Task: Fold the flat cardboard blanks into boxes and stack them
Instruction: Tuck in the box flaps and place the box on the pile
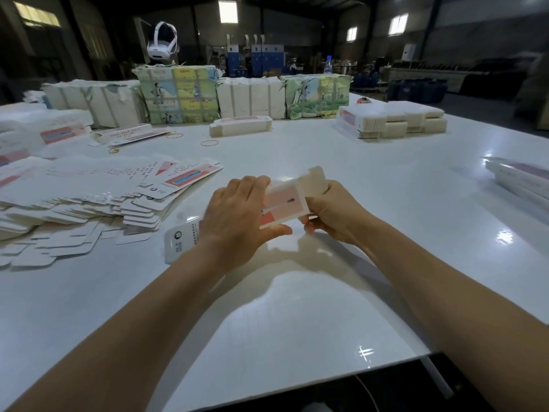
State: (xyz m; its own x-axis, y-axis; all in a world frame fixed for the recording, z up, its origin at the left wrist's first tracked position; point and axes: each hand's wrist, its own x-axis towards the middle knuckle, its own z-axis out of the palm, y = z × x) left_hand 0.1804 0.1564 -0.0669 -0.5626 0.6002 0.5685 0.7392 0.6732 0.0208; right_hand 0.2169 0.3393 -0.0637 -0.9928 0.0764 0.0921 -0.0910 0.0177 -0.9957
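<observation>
From the head camera, both hands are closed on one cardboard blank (283,203) held just above the white tabletop (297,307), in front of the person. The left hand (237,215) lies over the blank's left part with fingers curled across the top and the thumb underneath; the right hand (329,212) pinches the right end, where a plain tan flap (315,181) stands up past the fingers. The blank looks partly formed, its pink printed panel facing up, so the judgement is that folding is under way and stacking has not come for this piece. To the left a loose, fanned heap of flat blanks (98,197) lies on the tabletop, and one more blank (181,242) lies just under the left wrist. Further off, a small stack of folded pieces (240,126) sits mid-table and a larger stack (395,121) to the right. The risks from here: squeezing too hard with the left palm could crease the printed panel off its score line; the raised flap could bend the wrong way or tear if forced; and the left forearm could sweep the nearby blank or nudge the heap.
</observation>
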